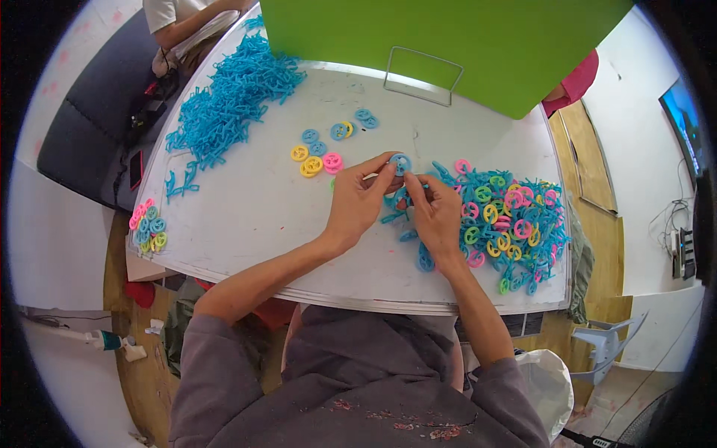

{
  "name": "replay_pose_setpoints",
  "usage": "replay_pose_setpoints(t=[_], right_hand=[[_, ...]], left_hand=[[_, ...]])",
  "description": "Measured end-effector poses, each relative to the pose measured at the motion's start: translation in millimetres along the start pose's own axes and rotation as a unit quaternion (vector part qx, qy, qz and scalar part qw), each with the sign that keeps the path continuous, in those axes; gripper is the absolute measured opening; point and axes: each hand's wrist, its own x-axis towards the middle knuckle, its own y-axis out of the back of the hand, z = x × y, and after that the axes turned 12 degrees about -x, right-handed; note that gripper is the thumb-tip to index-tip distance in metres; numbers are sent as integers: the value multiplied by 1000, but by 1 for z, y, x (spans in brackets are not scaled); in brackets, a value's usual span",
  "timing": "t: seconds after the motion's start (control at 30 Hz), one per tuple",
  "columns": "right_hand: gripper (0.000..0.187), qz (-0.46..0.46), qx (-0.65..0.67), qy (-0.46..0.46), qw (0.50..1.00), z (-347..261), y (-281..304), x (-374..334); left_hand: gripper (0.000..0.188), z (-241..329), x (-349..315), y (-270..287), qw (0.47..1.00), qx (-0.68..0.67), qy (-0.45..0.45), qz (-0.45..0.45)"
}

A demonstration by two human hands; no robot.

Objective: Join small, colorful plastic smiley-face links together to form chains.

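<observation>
My left hand (354, 200) pinches a small blue plastic wheel (401, 162) between thumb and fingers, above the middle of the white table. Close beside it, my right hand (437, 216) has its thumb and forefinger pressed together just under the wheel's lower edge. Whatever is between those right fingertips is too small to make out. Loose blue, yellow and pink wheels (311, 166) lie beyond my left hand. Next to my right hand spreads a heap of blue plastic pieces with coloured wheels (508, 224); some of it is hidden beneath the hand.
A large pile of blue plastic pieces (235, 97) covers the table's far left. Coloured wheels (149, 226) cluster at the left edge. A green board (448, 52) with a wire frame (423, 75) stands at the back. Another person (190, 26) sits far left.
</observation>
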Motion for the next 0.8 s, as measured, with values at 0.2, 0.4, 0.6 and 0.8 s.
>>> replay_pose_setpoints(t=[0.2, 0.4, 0.6, 0.8], right_hand=[[24, -9, -24, -17, 1000, -3, -1, 1], [20, 54, -98, 5, 994, -13, 7, -2], [16, 92, -14, 86, 992, 0, 3, 1], [17, 31, -47, 141, 988, 7, 17, 7]], left_hand=[[33, -10, 2, 7, 998, 46, -49, 3], [27, -6, 2, 6, 991, 104, -82, -13], [22, -14, 6, 10, 980, 156, -127, -3], [24, 8, 17, 13, 967, 217, -110, -71]])
